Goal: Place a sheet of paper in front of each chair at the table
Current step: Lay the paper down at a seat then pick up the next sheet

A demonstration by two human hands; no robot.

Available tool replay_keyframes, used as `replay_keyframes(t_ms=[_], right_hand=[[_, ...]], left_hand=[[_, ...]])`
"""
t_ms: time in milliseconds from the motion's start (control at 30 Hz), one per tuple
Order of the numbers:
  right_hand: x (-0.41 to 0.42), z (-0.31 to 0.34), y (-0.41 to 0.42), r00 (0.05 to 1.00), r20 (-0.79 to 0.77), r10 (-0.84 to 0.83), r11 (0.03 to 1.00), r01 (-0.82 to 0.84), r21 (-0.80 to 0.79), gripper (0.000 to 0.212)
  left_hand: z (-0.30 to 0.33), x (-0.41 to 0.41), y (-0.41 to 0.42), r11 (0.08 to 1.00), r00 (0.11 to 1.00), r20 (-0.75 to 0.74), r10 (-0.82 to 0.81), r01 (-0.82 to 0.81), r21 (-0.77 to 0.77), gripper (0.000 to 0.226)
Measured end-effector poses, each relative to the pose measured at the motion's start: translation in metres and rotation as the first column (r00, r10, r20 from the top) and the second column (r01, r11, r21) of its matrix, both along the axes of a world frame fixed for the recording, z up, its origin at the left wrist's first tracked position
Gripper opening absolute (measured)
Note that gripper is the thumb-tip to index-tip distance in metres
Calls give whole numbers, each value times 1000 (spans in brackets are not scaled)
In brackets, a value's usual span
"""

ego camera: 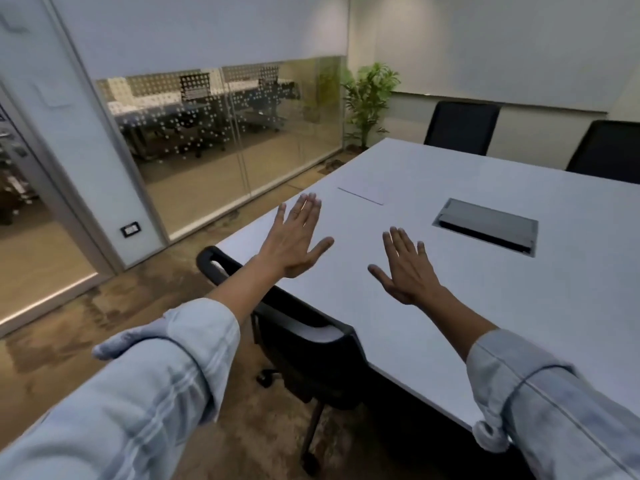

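A large white table (485,306) fills the right half of the view. One white sheet of paper (365,192) lies flat near the table's left end, beyond my fingertips. My left hand (294,237) and my right hand (407,268) are both stretched out over the table, palms down, fingers spread, holding nothing. A black chair (311,341) is pushed in at the near edge, below my left forearm. Two more black chairs (462,128) (606,150) stand at the far side. I see no paper in front of those chairs.
A grey cable box lid (485,225) is set into the table's middle. A potted plant (369,98) stands in the far corner. A glass partition (221,140) runs along the left, with carpeted floor (104,323) between it and the table.
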State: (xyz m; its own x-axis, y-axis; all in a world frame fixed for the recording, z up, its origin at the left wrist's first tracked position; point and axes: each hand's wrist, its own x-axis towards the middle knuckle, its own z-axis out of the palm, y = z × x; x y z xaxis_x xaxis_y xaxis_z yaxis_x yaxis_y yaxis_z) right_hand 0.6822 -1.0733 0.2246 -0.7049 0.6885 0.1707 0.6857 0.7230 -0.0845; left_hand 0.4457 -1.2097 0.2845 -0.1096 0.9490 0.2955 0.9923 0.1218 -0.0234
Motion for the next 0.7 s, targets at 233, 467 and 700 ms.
replay_keyframes(t_ms=[233, 467, 700], right_hand=[[-178, 24, -6, 998, 12, 60, 998, -60, -24, 86], [-326, 23, 25, 994, 52, 96, 993, -99, 68, 86], [-478, 9, 53, 998, 48, 52, 999, -52, 3, 84]], left_hand=[[6, -143, -32, 992, 989, 85, 123, -124, 18, 78], [-6, -264, -11, 987, 987, 94, 131, -139, 80, 82], [-20, -419, 18, 990, 988, 73, 137, -138, 14, 83]])
